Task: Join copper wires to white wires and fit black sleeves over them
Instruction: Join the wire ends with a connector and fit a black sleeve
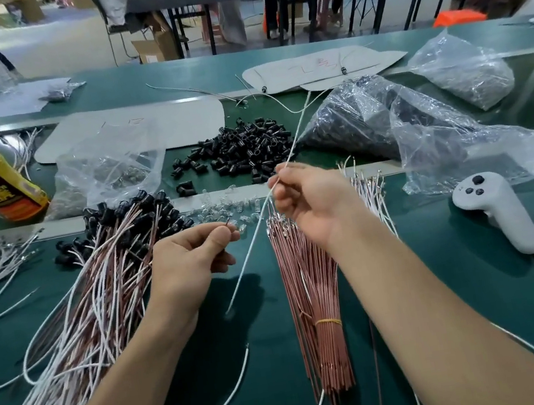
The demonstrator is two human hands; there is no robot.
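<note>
Table [409, 285]: green work surface, crowded with wire and bagged parts.
Finished pile [92, 297]: copper and white wires with black sleeves at their far ends, fanned out on the left side of the table.
Plastic bags [385, 122]: clear, holding dark parts, far right.
Copper wire bundle [314, 316]: bound by a yellow band, lying between the two forearms, tips toward the right hand.
Loose black sleeves [247, 146]: heaped at centre, beyond both hands.
White controller [492, 210]: lying right of the right arm.
Right hand [309, 196]: pinching a single white wire [248, 250] between thumb and fingertips; the wire runs from far behind the hand down to a free end hanging over the table.
Left hand [191, 258]: closed, thumb and forefinger nipping a small dark-tipped piece (too small to identify), just left of the white wire, not touching it.
</note>
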